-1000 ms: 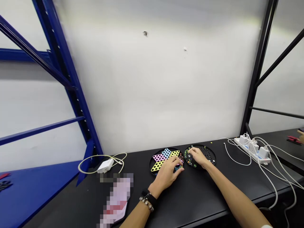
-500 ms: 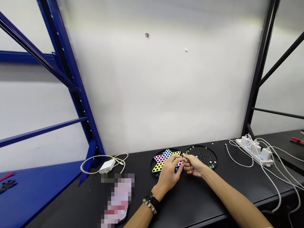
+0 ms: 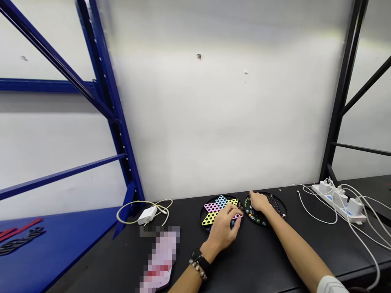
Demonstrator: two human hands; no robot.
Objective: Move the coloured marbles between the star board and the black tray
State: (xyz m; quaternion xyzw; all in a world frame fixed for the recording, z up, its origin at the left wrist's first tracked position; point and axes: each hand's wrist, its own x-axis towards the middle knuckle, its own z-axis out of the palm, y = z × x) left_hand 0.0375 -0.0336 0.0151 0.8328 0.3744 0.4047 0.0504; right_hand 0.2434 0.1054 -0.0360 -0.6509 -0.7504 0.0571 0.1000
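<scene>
A star-shaped game board (image 3: 210, 218) with yellow, pink and blue points full of holes lies on a black round tray (image 3: 201, 211). My left hand (image 3: 224, 226) rests over its right side, fingers bent around a pink point, with a gap between thumb and fingertips. Dark blue marbles (image 3: 232, 223) show by the thumb. To the right is a second black round tray (image 3: 286, 205) with many coloured marbles (image 3: 255, 215). My right hand (image 3: 259, 201) reaches over its far left part with fingers curled; its fingertips are partly hidden, and what they hold cannot be made out.
A white charger (image 3: 147, 215) with a looped cable and a blurred pink item (image 3: 161, 256) lie left on the black table (image 3: 253, 260). A white power strip (image 3: 339, 203) with plugs and trailing cables lies right. Blue shelf posts (image 3: 119, 122) stand left, a black post (image 3: 339, 93) right.
My right hand has left my left hand and moved up and right to the marble tray. My left hand stays by the star board, its thumb and fingers parted. The view has shifted slightly.
</scene>
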